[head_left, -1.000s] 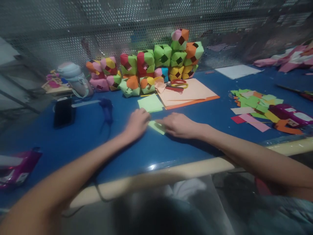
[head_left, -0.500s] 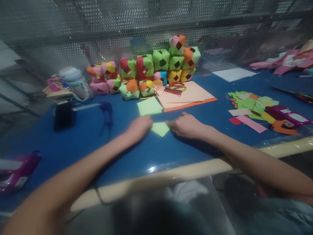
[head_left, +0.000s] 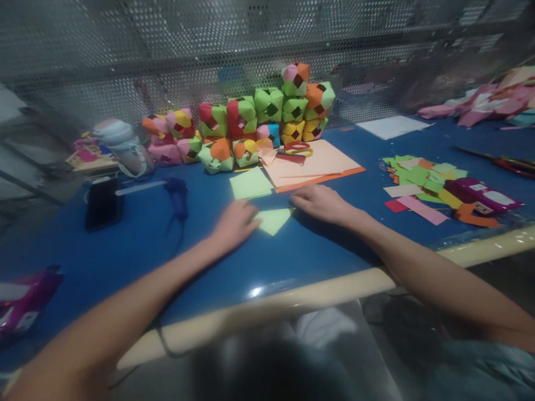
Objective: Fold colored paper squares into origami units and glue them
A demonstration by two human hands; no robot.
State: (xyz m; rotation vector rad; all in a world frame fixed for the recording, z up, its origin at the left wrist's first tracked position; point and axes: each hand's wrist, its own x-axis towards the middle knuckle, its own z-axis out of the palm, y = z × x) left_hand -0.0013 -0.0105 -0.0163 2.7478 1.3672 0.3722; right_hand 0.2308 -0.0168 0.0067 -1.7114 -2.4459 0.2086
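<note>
A small light-green folded paper lies on the blue table between my hands. My left hand rests at its left edge, fingers curled and pressing on the paper. My right hand lies flat at its upper right corner, fingertips on the paper. Just behind lie a green paper square and a stack of peach and orange sheets.
Colourful folded paper cubes are stacked at the back against a perforated metal screen, with scissors before them. Cut paper pieces and a magenta packet lie right. A black phone, a bottle and a blue tool sit left.
The green paper has been opened out from a narrow strip to a wider folded shape. My hands have drawn apart; the right hand slid up and right.
</note>
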